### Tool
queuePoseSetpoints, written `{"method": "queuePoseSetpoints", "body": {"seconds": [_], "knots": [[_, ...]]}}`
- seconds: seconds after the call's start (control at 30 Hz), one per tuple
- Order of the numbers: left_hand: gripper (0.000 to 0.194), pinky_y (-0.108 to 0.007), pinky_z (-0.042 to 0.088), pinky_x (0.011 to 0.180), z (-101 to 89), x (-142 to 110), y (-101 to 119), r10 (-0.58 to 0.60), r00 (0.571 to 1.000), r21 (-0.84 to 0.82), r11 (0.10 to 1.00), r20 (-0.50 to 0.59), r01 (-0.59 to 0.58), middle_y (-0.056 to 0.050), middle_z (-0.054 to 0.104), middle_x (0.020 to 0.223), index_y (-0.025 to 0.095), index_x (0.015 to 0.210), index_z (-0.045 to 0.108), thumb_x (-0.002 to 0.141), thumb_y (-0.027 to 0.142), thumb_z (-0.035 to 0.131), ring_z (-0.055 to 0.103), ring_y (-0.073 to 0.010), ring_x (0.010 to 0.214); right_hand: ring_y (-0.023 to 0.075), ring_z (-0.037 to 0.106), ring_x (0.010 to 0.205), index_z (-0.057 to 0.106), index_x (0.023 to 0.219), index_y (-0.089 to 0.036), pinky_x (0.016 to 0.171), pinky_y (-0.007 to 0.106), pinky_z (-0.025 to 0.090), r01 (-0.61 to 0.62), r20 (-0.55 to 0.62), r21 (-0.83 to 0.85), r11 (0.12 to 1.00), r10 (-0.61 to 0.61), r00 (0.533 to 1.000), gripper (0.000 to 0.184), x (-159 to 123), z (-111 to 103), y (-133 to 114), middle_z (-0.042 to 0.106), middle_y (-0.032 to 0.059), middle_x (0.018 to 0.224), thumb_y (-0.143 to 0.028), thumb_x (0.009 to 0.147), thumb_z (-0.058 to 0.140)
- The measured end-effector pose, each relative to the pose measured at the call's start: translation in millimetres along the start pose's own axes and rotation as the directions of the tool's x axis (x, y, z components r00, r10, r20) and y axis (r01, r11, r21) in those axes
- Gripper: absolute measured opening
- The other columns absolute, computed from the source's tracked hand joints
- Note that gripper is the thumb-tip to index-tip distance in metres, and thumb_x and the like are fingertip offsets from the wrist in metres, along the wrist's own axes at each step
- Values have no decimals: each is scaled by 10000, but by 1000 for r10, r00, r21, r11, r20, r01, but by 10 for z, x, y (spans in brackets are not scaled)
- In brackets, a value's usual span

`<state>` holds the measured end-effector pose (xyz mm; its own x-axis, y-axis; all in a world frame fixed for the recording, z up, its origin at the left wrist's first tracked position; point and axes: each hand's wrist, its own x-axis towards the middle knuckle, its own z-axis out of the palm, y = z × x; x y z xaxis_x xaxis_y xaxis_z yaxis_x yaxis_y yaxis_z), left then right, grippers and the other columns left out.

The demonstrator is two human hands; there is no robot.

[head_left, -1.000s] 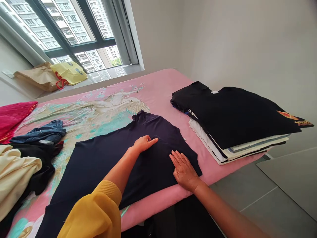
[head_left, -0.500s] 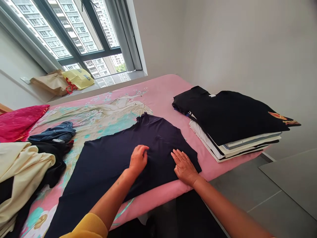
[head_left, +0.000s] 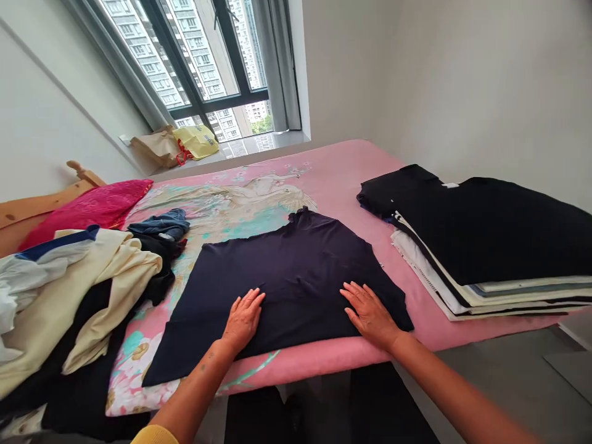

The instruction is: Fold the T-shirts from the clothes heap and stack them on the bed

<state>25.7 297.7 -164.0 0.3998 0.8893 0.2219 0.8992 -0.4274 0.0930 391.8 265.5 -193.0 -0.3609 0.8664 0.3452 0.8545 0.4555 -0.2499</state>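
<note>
A dark navy shirt (head_left: 287,265) lies spread over the near side of the bed, its ruffled collar pointing to the far side. My left hand (head_left: 244,317) rests flat on the shirt left of its middle, fingers stretched out. On the shirt's right part, close to the bed's front edge, my right hand (head_left: 370,314) lies palm down with the fingers apart. Neither hand grips the cloth. Beside the shirt on the right stands a stack of folded clothes (head_left: 430,290), topped by a black shirt (head_left: 499,228).
Loose clothes (head_left: 106,265) are heaped at the left, with jeans (head_left: 166,223) behind. A magenta pillow (head_left: 92,209) leans by the wooden headboard (head_left: 41,206). Bags (head_left: 197,142) sit on the windowsill. The pink bedsheet (head_left: 351,160) reaches the walls.
My left hand has slid left across the navy shirt and its curled fingers have straightened. My right hand stays flat on the cloth. The view has turned left, showing more of the clothes heap.
</note>
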Motion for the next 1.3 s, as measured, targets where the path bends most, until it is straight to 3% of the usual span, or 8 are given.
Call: {"method": "queuePoseSetpoints", "body": {"seconds": [0.1, 0.3, 0.5, 0.67, 0.87, 1.0, 1.1, 1.3], "knots": [[362, -492, 378, 1016, -60, -178, -194, -78, 995, 33, 996, -70, 80, -101, 510, 1337, 209, 1218, 527, 896, 184, 365, 416, -248, 1280, 220, 325, 1325, 445, 1320, -190, 1098, 472, 245, -1, -16, -63, 998, 0, 1000, 444, -46, 129, 68, 413, 66, 1409, -255, 882, 414], [430, -414, 286, 1102, -70, -213, 106, 314, 939, -162, 943, 139, -291, -21, 482, 1376, 283, 1256, 500, 889, 129, 337, 360, -154, 1319, 204, 315, 1329, 430, 1330, -194, 1103, 449, 235, 14, -5, -111, 994, -14, 1000, 445, -70, 142, 45, 415, 54, 1408, -279, 894, 397], [408, -482, 302, 1072, -153, -148, 82, -69, 997, -62, 996, 19, 70, -87, 462, 1386, 231, 1247, 519, 895, 148, 331, 353, -206, 1325, 214, 336, 1317, 437, 1324, -204, 1091, 463, 245, 10, -15, -86, 996, -12, 1000, 445, -89, 153, 43, 436, 64, 1391, -291, 890, 393], [487, -434, 250, 1114, -231, -374, 255, 292, 943, -199, 945, 162, -259, -8, 455, 1397, 298, 1276, 480, 848, 97, 364, 344, -148, 1327, 216, 347, 1310, 447, 1314, -207, 1082, 461, 259, 0, -18, -77, 997, -2, 1000, 438, -96, 158, 41, 447, 67, 1381, -295, 888, 390], [547, -508, 266, 1083, -278, -532, 35, -120, 991, -57, 991, 62, 124, -63, 486, 1369, 223, 1223, 540, 782, 2, 305, 347, -200, 1328, 208, 347, 1309, 441, 1314, -207, 1087, 463, 250, -2, -24, -84, 996, 0, 1000, 436, -105, 163, 34, 447, 60, 1381, -292, 889, 392], [474, -452, 238, 1112, -260, -520, 456, 182, 975, -183, 971, 130, -156, -28, 447, 1403, 252, 1264, 502, 849, 91, 338, 298, -164, 1352, 205, 359, 1301, 441, 1313, -207, 1085, 461, 257, 7, -36, -95, 995, -11, 999, 436, -118, 179, 41, 447, 57, 1382, -293, 888, 395], [506, -534, 185, 1108, -238, -612, 674, 251, 946, -215, 955, 205, -207, -46, 353, 1463, 299, 1371, 361, 872, 301, 445, 263, -219, 1367, 209, 366, 1298, 447, 1311, -213, 1077, 465, 271, 8, -43, -91, 996, -12, 999, 435, -129, 193, 48, 458, 60, 1373, -305, 889, 394], [528, -642, 176, 1049, -261, -820, 343, -191, 958, -57, 977, 213, 207, -96, 376, 1445, 276, 1357, 394, 872, 484, 408, 280, -308, 1350, 217, 377, 1292, 455, 1303, -223, 1072, 468, 275, 13, -50, -88, 996, -17, 999, 435, -140, 232, 74, 463, 64, 1368, -324, 885, 388]]}}
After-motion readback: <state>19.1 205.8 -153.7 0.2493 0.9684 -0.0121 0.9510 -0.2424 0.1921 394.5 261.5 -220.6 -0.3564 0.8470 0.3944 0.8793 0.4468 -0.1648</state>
